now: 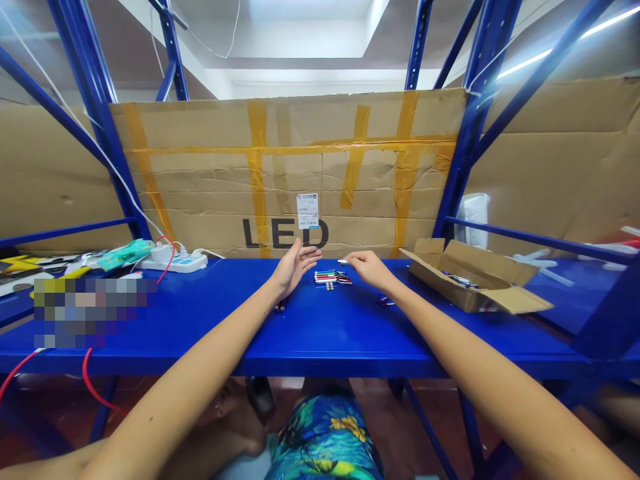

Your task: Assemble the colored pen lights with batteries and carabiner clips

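My left hand (297, 268) is raised over the blue table, palm turned inward and fingers stretched out, holding nothing. Opposite it, my right hand (370, 269) pinches a small silver-white piece (343, 262) whose kind is too small to make out. On the table between the hands lies a row of thin, pen-like sticks (327, 277) in white, green, red and blue. Just in front of them sit several tiny silver pieces (329, 287). Small dark pieces (280, 307) lie below my left wrist. A dark blue item (385, 299) is partly hidden by my right forearm.
An open cardboard box (480, 297) with shiny slim items inside stands at the right. A white power strip (175, 262) with cables and a pile of tools lies at the left. Cardboard (210, 180) walls the back, and blue posts (463, 160) frame both sides.
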The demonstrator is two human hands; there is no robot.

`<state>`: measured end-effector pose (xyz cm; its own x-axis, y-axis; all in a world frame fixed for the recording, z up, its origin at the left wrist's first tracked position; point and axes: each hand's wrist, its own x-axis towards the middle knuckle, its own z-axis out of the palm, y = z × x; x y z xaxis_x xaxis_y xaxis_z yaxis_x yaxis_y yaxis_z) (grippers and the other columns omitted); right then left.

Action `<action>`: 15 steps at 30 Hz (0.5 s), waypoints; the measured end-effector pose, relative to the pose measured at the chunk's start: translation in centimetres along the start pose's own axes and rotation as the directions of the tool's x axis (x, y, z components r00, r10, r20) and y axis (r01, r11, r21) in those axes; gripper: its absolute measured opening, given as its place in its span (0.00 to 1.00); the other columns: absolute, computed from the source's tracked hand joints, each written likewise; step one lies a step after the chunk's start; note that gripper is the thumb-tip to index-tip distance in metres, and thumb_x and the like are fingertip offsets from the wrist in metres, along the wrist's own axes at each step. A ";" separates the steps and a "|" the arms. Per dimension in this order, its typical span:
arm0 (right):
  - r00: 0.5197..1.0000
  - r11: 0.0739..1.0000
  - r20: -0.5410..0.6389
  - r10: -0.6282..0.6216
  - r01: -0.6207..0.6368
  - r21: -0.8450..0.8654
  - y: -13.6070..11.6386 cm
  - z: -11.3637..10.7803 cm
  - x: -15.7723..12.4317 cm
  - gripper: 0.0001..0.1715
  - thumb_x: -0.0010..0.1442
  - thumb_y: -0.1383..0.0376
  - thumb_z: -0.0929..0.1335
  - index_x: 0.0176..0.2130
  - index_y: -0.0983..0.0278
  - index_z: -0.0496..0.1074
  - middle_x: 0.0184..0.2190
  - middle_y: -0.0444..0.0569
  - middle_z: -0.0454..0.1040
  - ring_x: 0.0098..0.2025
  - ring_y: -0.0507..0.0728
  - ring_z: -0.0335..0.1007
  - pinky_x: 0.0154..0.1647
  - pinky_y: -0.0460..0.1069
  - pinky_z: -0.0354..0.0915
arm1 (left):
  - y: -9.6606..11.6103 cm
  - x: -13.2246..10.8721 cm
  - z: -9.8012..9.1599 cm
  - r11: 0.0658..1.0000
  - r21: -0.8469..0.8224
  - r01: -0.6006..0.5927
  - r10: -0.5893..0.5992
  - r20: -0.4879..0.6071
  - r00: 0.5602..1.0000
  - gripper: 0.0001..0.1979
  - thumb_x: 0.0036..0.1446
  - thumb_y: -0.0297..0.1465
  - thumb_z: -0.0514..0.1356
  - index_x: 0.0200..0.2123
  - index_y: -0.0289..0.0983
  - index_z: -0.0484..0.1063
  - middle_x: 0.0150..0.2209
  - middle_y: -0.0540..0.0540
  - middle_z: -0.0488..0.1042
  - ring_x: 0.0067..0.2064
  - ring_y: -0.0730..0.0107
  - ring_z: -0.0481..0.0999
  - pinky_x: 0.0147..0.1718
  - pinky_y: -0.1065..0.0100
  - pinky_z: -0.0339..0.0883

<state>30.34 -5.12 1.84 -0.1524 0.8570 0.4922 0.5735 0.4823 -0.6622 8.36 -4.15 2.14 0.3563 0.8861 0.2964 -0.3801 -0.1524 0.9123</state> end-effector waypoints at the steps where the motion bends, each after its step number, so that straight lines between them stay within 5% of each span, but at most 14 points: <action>1: 1.000 1.000 0.016 -0.003 0.003 0.000 -0.1 0.0 -0.1 0.19 0.54 0.59 0.61 0.28 0.66 0.76 0.26 0.48 0.75 0.31 0.55 0.66 0.34 0.48 0.59 | -0.1 0.0 -0.1 1.000 0.025 -0.016 0.016 0.004 1.000 0.31 0.63 0.52 0.47 0.43 0.31 0.74 0.50 0.32 0.75 0.57 0.54 0.71 0.59 0.57 0.60; 4: 0.997 0.999 0.073 -0.032 0.032 0.004 -0.4 0.0 -0.2 0.20 0.56 0.57 0.61 0.30 0.67 0.76 0.27 0.48 0.75 0.31 0.55 0.66 0.34 0.49 0.59 | -0.4 0.0 -0.2 0.945 0.285 -0.159 0.152 0.048 0.987 0.25 0.60 0.49 0.54 0.42 0.33 0.75 0.47 0.36 0.76 0.54 0.55 0.73 0.55 0.56 0.63; 8: 0.983 0.995 0.176 -0.058 0.044 0.086 -0.5 0.5 0.1 0.19 0.59 0.56 0.62 0.38 0.68 0.74 0.20 0.42 0.67 0.24 0.51 0.60 0.27 0.47 0.57 | -0.3 0.4 0.3 0.549 0.710 -0.442 0.351 0.284 0.892 0.11 0.53 0.33 0.62 0.40 0.37 0.76 0.43 0.42 0.76 0.45 0.62 0.74 0.47 0.62 0.67; 11: 0.979 0.989 0.200 -0.037 0.008 0.145 -0.6 0.8 1.0 0.15 0.58 0.58 0.65 0.40 0.67 0.69 0.19 0.38 0.63 0.20 0.49 0.56 0.23 0.45 0.54 | 0.2 1.3 1.1 0.382 0.798 -0.467 0.300 0.371 0.879 0.08 0.55 0.28 0.59 0.37 0.36 0.76 0.37 0.44 0.76 0.39 0.66 0.74 0.42 0.65 0.67; 15: 0.979 0.984 0.199 -0.038 0.002 0.177 -0.2 0.7 2.7 0.12 0.60 0.58 0.65 0.38 0.66 0.67 0.20 0.38 0.64 0.20 0.47 0.55 0.22 0.44 0.54 | 0.8 3.0 1.4 0.369 0.826 -0.426 0.207 0.374 0.904 0.07 0.54 0.28 0.60 0.37 0.36 0.77 0.36 0.45 0.78 0.38 0.66 0.74 0.40 0.66 0.67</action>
<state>29.23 -2.78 2.93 -0.3315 0.8570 0.3946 0.4215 0.5087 -0.7507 10.31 -2.25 4.12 0.5625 0.6061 0.5623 0.4131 -0.7952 0.4438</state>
